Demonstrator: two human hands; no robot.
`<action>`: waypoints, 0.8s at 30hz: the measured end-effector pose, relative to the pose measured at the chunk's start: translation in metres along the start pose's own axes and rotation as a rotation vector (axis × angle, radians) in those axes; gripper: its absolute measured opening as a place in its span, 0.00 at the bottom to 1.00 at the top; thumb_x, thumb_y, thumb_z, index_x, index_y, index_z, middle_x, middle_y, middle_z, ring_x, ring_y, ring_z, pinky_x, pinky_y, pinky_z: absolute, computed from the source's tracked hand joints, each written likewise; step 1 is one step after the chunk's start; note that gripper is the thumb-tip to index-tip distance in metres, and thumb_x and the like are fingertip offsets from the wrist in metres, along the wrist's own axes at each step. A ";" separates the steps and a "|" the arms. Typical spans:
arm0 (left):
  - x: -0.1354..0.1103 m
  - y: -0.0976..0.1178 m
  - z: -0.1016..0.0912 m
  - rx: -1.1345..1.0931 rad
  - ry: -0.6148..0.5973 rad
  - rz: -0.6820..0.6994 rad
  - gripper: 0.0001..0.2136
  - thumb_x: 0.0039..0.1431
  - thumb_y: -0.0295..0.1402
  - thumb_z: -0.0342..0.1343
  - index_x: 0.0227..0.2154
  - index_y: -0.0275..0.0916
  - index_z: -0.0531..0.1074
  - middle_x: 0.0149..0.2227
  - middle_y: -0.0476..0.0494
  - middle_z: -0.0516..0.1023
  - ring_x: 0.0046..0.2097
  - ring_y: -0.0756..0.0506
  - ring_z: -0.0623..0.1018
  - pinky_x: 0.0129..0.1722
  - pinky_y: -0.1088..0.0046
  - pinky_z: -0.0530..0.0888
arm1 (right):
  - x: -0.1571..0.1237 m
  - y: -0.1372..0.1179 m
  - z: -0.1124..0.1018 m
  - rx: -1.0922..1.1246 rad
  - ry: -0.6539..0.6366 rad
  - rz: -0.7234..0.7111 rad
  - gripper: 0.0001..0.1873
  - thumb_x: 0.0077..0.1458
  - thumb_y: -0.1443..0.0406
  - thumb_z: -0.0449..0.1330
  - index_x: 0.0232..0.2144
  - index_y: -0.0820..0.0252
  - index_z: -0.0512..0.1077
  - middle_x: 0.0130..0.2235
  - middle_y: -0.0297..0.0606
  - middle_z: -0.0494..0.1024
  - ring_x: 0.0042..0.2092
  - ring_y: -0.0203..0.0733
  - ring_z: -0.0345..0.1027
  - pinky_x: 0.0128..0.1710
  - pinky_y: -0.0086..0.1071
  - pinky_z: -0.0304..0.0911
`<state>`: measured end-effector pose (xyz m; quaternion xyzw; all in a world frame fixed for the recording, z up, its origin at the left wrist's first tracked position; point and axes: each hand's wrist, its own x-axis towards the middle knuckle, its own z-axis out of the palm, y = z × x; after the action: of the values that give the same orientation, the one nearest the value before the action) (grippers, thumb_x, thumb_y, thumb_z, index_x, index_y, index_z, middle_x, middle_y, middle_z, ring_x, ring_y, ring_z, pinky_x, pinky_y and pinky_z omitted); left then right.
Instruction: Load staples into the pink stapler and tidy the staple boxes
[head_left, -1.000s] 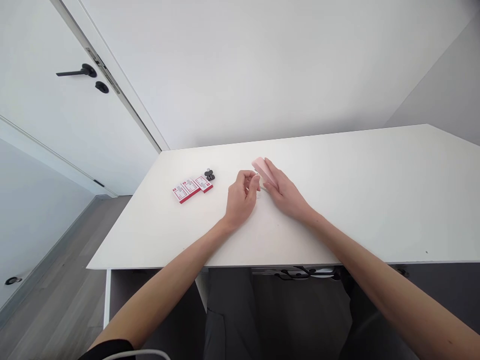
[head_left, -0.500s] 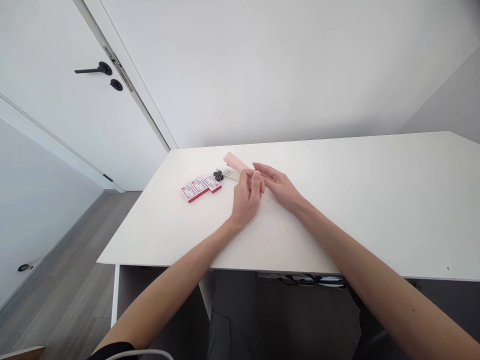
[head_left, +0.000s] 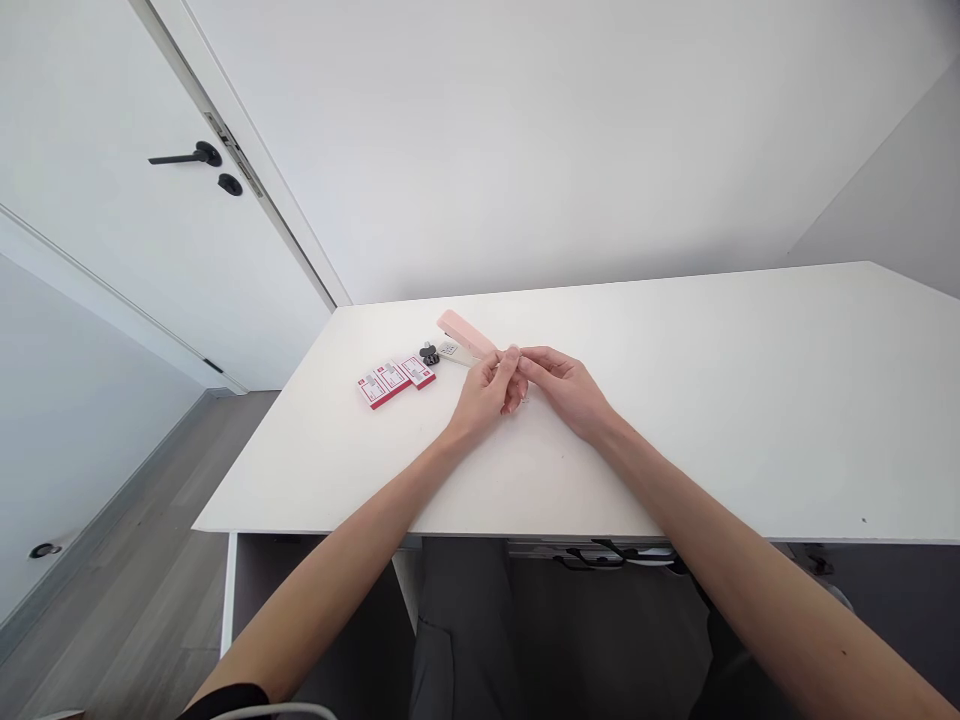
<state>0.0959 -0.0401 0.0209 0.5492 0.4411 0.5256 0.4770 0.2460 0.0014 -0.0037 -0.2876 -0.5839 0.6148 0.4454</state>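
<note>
Now set down, the pink stapler lies just beyond the left hand, freeing the right hand for fingertip work; both curl, tips meeting, though any grip I cannot tell.

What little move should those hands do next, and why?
Maybe ease the right hand slightly away from the left hand: they meet at the fingertips, hiding whatever might be between them, and together they cover the near end of the pink stapler.
</note>
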 end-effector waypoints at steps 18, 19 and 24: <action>-0.033 -0.012 -0.089 1.317 0.558 0.118 0.19 0.62 0.33 0.55 0.55 0.37 0.68 0.62 0.28 0.71 0.68 0.26 0.61 0.65 0.39 0.59 | -0.035 -0.008 -0.038 0.048 0.095 0.067 0.22 0.52 0.43 0.72 0.36 0.52 0.80 0.49 0.40 0.82 0.58 0.50 0.72 0.63 0.49 0.66; -0.036 -0.012 -0.090 1.341 0.530 0.090 0.20 0.62 0.33 0.54 0.57 0.37 0.67 0.62 0.28 0.71 0.71 0.26 0.58 0.67 0.37 0.55 | -0.039 -0.008 -0.042 0.037 0.098 0.074 0.22 0.52 0.43 0.72 0.36 0.52 0.80 0.49 0.40 0.82 0.57 0.49 0.72 0.64 0.49 0.65; -0.053 -0.013 -0.079 1.438 0.422 0.174 0.17 0.66 0.34 0.52 0.55 0.41 0.72 0.61 0.33 0.76 0.71 0.25 0.59 0.69 0.34 0.49 | -0.059 -0.008 -0.054 -0.054 0.109 0.104 0.22 0.55 0.44 0.70 0.39 0.52 0.81 0.51 0.41 0.82 0.55 0.49 0.73 0.63 0.49 0.65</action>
<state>0.0144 -0.0856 -0.0008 0.6458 0.7125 0.2378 -0.1370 0.3208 -0.0264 -0.0144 -0.3625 -0.5595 0.6044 0.4363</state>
